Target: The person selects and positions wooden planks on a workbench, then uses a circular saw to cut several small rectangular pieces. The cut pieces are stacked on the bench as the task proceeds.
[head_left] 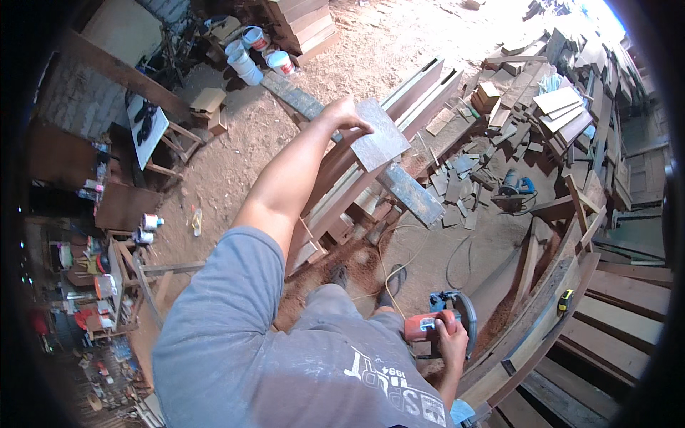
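1. Gripping a flat grey-brown rectangular board [385, 137] by its left edge with the left hand [341, 114]; fingers bent and closed there, some tips hidden.
2. Positioned at upper middle of the view, over long brown timbers [341, 196]; impossible to tell for certain whether fully resting on them or partly lifted.
3. Held at the edge, presumably to leave most of the face uncovered and to prevent slipping or tipping.
4. Gripping a red circular saw [422, 327] with the right hand [449, 341], fingers wrapped around the handle.
5. Carried low at the right side, well apart from the board, likely to keep the cutting end away from the left arm; impossible to make out whether spinning.
6. Looped loosely between saw and timbers: a pale yellow cord [383, 267], perhaps slack for freedom of movement.
7. Set crosswise under the timbers: a weathered beam [412, 196], apparently for raising them off the ground.
8. Strewn to the right: wood offcuts [457, 182], with a blue power tool [515, 184] near them.
9. Left on a long bench beam [524, 346]: a yellow-and-black tape measure [565, 300], probably for easy reach.
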Available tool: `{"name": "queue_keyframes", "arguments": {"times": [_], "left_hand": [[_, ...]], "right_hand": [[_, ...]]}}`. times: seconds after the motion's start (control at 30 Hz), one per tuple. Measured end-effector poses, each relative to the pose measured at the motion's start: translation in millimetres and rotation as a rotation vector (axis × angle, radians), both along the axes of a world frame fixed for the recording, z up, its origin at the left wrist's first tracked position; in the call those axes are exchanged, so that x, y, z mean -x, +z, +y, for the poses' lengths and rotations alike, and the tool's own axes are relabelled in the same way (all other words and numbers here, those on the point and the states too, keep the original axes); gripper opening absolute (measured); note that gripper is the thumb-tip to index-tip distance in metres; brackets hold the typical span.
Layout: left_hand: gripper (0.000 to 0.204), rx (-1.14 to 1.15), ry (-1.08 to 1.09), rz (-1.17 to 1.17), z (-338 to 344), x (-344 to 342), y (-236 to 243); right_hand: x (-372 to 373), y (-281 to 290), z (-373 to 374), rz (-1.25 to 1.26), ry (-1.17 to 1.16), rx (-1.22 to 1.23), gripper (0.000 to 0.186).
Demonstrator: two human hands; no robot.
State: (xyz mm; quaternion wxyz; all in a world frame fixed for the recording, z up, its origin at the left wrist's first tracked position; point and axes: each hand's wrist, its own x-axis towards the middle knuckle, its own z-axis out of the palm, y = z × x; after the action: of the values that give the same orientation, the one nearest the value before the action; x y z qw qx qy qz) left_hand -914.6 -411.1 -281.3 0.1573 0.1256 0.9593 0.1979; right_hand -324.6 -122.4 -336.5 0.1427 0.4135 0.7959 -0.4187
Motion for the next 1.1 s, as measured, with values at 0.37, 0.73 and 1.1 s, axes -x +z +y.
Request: {"name": "queue_keyframes", "arguments": {"times": [0.37, 0.73, 1.1], "left_hand": [[0.026, -0.940, -0.042, -0.102, -99, -148, 111], [0.030, -0.946, 0.037, 0.384, -222, -320, 142], [0.045, -2.045, 1.343, -0.570, -233, -405, 66]], "right_hand": [[-5, -73, 17, 0.047, -0.140, 0.093, 0.035], [30, -234, 12, -0.126, 0.150, 0.090, 0.026], [61, -257, 6, -0.068, 0.251, 0.270, 0.018]]}}
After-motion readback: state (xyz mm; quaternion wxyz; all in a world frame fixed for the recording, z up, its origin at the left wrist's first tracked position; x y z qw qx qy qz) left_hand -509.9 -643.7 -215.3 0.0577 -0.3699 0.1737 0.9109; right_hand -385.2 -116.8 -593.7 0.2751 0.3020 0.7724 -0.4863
